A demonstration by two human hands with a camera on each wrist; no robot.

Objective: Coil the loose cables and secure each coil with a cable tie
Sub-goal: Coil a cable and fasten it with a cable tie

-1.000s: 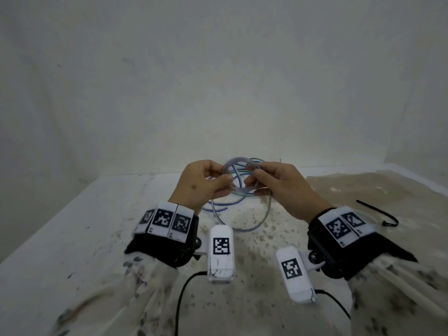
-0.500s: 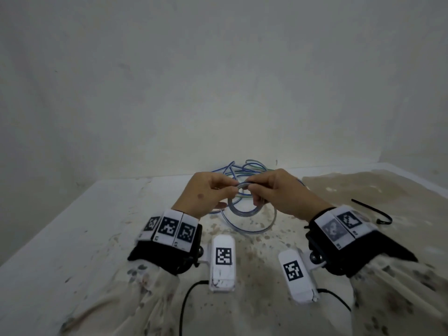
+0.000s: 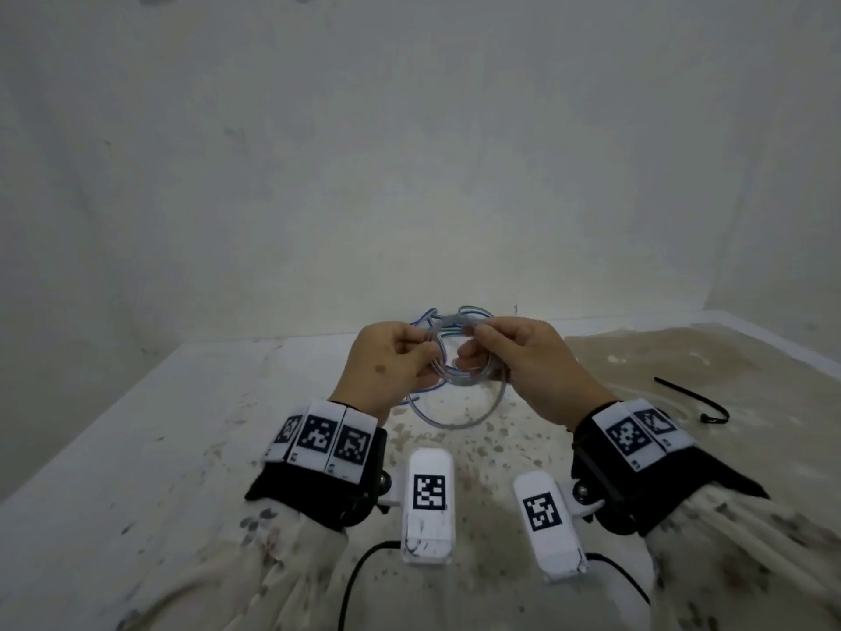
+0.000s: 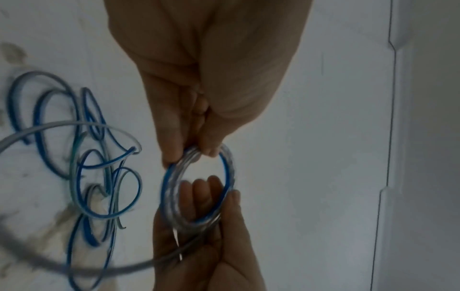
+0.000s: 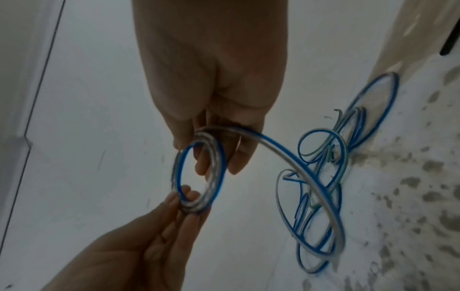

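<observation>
A small coil (image 3: 448, 374) of clear, blue-striped cable hangs above the table between both hands. My left hand (image 3: 423, 357) pinches its left side, and my right hand (image 3: 468, 352) grips its right side with fingers through the ring. In the left wrist view the coil (image 4: 166, 183) is pinched from above by the left hand (image 4: 193, 157). In the right wrist view the right hand (image 5: 211, 157) holds the coil (image 5: 217, 171). A trailing loop (image 3: 455, 421) of the same cable hangs below. A black cable tie (image 3: 696, 400) lies on the table at the right.
More loose blue and grey cables (image 3: 430, 317) lie tangled on the stained white table (image 3: 182, 448) behind the hands, and show as loose cables (image 4: 82, 177) and loose cables (image 5: 321, 177) in the wrist views. A wall stands close behind. The cable tie's end (image 5: 450, 43) shows at top right.
Both hands have kept turning the coil between them. The ring has tipped from upright towards flatter, and the right hand's fingers now reach through it.
</observation>
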